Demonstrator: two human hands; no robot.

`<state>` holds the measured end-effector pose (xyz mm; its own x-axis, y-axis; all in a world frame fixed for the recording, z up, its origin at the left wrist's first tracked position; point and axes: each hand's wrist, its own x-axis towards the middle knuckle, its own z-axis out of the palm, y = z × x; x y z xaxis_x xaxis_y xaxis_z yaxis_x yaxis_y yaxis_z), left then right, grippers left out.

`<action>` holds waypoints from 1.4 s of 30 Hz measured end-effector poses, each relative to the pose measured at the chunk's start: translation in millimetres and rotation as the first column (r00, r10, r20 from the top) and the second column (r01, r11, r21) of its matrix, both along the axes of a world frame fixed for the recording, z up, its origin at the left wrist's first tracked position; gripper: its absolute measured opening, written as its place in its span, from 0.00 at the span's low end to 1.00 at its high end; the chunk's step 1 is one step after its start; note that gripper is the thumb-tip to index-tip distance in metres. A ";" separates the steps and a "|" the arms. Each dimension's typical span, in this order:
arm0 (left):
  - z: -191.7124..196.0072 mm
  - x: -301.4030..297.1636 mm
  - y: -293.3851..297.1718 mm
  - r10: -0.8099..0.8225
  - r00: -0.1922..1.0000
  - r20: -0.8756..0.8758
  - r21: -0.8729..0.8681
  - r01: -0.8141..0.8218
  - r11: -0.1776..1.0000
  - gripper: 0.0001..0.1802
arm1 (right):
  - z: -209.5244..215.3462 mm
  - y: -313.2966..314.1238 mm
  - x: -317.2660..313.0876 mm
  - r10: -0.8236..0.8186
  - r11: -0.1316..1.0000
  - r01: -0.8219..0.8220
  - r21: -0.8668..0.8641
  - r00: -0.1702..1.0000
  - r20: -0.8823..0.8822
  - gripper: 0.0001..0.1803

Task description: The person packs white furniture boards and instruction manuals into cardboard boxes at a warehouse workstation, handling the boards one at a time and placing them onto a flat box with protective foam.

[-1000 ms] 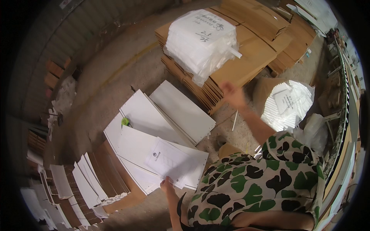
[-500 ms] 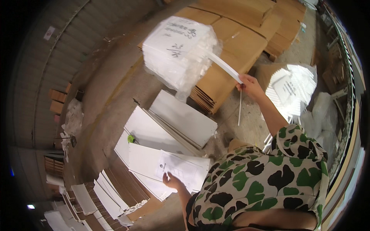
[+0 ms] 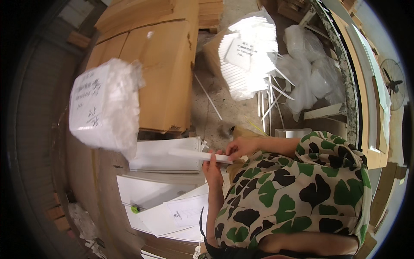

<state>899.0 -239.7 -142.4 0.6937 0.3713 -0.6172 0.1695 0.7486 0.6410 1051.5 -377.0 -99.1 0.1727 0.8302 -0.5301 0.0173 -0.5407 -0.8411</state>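
A long white strip (image 3: 189, 154) lies across in front of my body, its far end blurred and pointing left. My left hand (image 3: 212, 169) is wrapped around it from below, near its right end. With bent fingers my right hand (image 3: 242, 147) pinches that right end; the fingertips are partly hidden. Under and beyond the strip sits a white panel (image 3: 161, 164). Closer to me are more white panels (image 3: 144, 187), with a printed paper sheet (image 3: 187, 210) on top and a small bright green object (image 3: 135, 209) at their left side.
Stacked brown cardboard (image 3: 166, 73) stands ahead, with a plastic-wrapped white bundle (image 3: 105, 103) at its left. Farther right are another wrapped bundle of white strips (image 3: 248, 64), loose strips (image 3: 269, 103) and clear plastic bags (image 3: 306, 64). One thin strip (image 3: 208, 97) lies on the floor.
The view has swung to the right. My right hand has brought the strip back from the wrapped bundle toward my body. My left hand has left the paper sheet and taken hold of the strip.
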 end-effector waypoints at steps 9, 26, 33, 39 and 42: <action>-24.1 33.6 -13.5 0.257 0.920 -0.297 0.127 -0.229 0.965 0.18 | -228.0 -202.4 278.6 -0.479 0.625 0.771 -0.119 0.499 0.722 0.14; -27.6 284.2 -66.2 -0.174 0.752 -0.636 0.128 0.325 0.937 0.24 | -385.3 -298.1 501.8 -0.940 -0.285 0.945 -0.162 -0.243 0.237 0.09; -33.9 291.0 -96.1 -0.225 0.746 -0.627 0.063 0.337 0.939 0.25 | -343.7 -281.3 532.3 -0.818 -0.428 0.872 -0.238 -0.486 -0.308 0.28; -31.6 301.7 -107.1 -0.269 0.744 -0.612 0.062 0.384 0.921 0.24 | -323.1 -293.7 549.9 -0.899 -0.374 0.919 -0.129 -0.393 -0.194 0.23; -35.9 296.9 -107.9 -0.258 0.730 -0.632 0.041 0.364 0.930 0.24 | -335.4 -299.1 556.7 -0.928 -0.366 0.924 -0.111 -0.372 -0.036 0.17</action>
